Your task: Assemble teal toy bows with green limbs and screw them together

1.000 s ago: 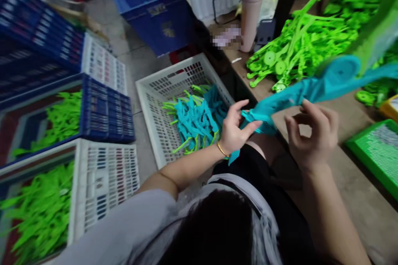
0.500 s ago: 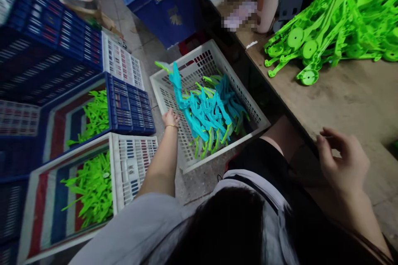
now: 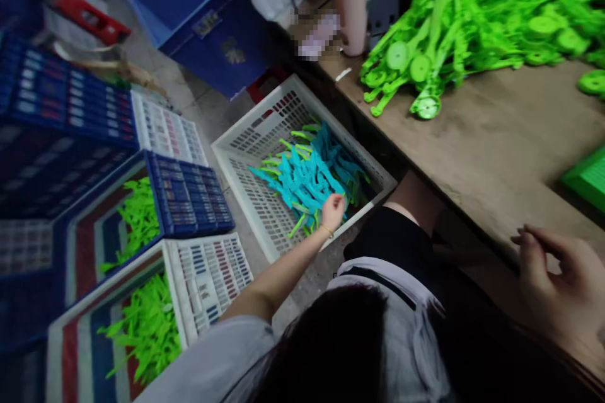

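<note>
A: Start far L; what's there?

B: Striped-lined crates [image 3: 203, 289] w/ green pcs [image 3: 146, 327] inside; lining prob. stops thin bits poking thru the slots; then blue bin [image 3: 217, 44], on floor farther back.

A: Next?

B: White basket [image 3: 258, 214] on floor, low beside the table; teal pcs [image 3: 302, 173] lie in it, many roughly side by side, prob. b/c they pack tighter that way.

A: L hand [image 3: 333, 209]?

B: At basket's near end, by the teal pcs, forearm across the rim; fingers curled in; can't tell if they grip or touch anything, too small & blurry.

A: And R of that?

B: Green heap [image 3: 472, 25] on table [image 3: 472, 132], set toward the far side, prob. to keep bare surface in front; R hand [image 3: 562, 289] near table's close edge; thumb & fingertips narrow, loosely curled, nothing visible b/w them; green tray [image 3: 586, 179] beyond it, on the tabletop.
</note>
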`<state>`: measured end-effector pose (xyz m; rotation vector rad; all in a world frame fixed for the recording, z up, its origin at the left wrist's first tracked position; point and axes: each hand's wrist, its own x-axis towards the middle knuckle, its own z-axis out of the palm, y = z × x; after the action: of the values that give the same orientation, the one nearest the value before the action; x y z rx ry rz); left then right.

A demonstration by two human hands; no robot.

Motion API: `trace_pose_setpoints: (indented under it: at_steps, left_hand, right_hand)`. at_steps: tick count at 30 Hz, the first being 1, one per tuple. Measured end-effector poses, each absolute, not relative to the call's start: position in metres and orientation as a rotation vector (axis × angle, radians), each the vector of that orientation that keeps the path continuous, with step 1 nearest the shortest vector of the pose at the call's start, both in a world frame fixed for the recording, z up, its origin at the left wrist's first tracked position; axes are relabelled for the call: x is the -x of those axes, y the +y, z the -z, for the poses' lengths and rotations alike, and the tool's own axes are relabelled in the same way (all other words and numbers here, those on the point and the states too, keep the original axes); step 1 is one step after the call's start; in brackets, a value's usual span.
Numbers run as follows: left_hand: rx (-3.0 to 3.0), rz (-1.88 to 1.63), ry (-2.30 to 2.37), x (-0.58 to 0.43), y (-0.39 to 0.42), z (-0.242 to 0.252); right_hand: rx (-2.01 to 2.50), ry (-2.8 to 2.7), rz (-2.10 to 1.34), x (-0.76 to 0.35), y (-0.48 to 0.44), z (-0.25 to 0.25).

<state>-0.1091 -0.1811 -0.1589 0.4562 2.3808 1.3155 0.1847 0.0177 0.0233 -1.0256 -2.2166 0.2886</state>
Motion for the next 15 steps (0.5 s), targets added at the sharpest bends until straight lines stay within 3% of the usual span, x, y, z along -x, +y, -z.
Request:
trace_pose_setpoints:
  at_steps: [6,11,13,15]
  left_hand:
    - [-1.602,-1.104,1.816,0.018,-0.119,0.123]
    - [-2.030,-1.045,1.305,-0.010,-0.074,0.098]
    - [-2.153,-0.970,1.161,-0.024,-0.057,0.095]
    - [-2.317,-0.827,1.045,-0.036,-0.046,0.092]
  right_hand:
    - [1.313,-1.928,0.051,-0.289,-0.027,-0.028]
    - [1.544,-0.903,0.562,-0.441,-0.087,-0.058]
    - [1.768,-0.486,0.544,-0.496,-0.120,-0.054]
    - [2.019,-0.194,0.252,-0.531,-0.151,-0.029]
